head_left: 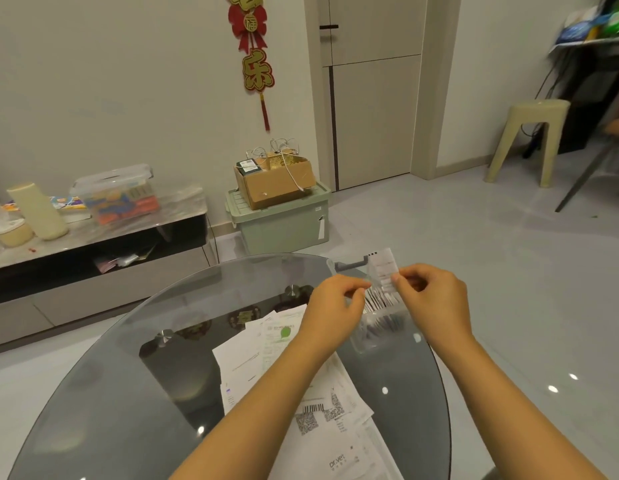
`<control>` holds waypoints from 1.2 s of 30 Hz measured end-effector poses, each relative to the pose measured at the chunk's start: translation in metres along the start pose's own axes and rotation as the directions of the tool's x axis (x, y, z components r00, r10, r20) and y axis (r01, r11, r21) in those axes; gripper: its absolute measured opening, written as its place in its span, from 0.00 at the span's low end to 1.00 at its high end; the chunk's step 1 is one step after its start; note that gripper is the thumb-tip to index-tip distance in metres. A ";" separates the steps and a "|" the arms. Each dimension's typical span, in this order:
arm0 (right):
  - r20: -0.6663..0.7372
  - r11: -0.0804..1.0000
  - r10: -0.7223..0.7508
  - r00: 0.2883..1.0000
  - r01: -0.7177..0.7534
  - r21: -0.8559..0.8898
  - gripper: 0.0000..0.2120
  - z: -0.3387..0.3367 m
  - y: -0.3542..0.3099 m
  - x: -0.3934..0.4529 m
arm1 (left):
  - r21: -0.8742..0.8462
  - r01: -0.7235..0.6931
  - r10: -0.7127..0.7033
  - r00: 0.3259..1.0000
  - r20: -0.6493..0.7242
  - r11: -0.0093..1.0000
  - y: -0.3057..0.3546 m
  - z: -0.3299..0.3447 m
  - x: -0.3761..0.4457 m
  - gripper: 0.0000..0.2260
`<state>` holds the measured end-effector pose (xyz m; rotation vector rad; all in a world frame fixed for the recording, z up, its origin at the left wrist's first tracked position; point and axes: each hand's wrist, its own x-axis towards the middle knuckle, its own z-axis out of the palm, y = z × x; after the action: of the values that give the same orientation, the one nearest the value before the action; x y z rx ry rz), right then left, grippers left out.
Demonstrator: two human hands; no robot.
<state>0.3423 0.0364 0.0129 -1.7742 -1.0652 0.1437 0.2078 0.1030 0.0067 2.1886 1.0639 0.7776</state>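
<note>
Head view showed one paper slip [382, 268] held above the glass surface [128, 393], its long axis near upright, top end pointing away from you and leaning slightly left. Your right grip [436, 299] pinched its right edge between thumb and forefinger. Your left grip [335, 306] had fingers curled at the lower left corner; blur hid whether they clasped the slip. Beneath stood one clear box [380, 327] of more slips, too smeared to count. Your forearms covered part of the overlapping sheets [252, 362].
</note>
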 end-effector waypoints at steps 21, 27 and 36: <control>0.102 0.875 -0.030 0.994 0.075 -0.478 0.09 0.024 0.006 0.017 | 0.358 -0.444 0.317 0.878 0.359 0.822 -0.021 0.020 0.037 0.35; 0.180 0.658 0.012 0.984 0.128 -0.742 0.10 0.024 -0.006 0.020 | 0.317 -0.438 0.319 0.876 0.361 0.841 -0.021 0.018 0.035 0.36; 0.180 0.771 0.096 0.979 0.041 -0.636 0.09 0.014 -0.004 0.023 | 0.340 -0.443 0.290 0.862 0.415 0.829 -0.020 0.018 0.037 0.26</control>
<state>0.3460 0.0630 0.0177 -2.4324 -1.3401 -0.0323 0.2298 0.1390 -0.0099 2.8347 0.6693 0.2927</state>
